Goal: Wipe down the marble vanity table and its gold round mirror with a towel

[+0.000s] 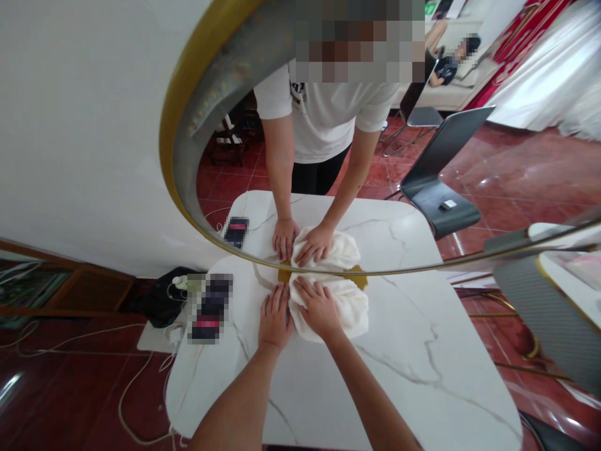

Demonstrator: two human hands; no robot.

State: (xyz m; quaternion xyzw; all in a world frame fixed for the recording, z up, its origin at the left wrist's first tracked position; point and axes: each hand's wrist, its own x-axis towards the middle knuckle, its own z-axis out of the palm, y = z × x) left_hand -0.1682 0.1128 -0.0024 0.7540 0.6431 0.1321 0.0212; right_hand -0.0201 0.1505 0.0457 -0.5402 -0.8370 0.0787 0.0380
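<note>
A cream towel (350,307) lies bunched on the white marble table (413,369), right against the base of a round gold-framed mirror (188,106). My right hand (319,308) presses down on the towel's left part, fingers spread and curled over the cloth. Beside it, my left hand (275,316) rests flat on the tabletop at the towel's left edge, fingers stretched toward the mirror. The mirror repeats both hands and the towel.
A dark phone-like thing (210,307) lies at the table's left edge. Left of it on the red tiled floor are a black bag (162,300) and white cables (136,382). Another table's corner (570,282) stands at the right. The mirror reflects a grey chair.
</note>
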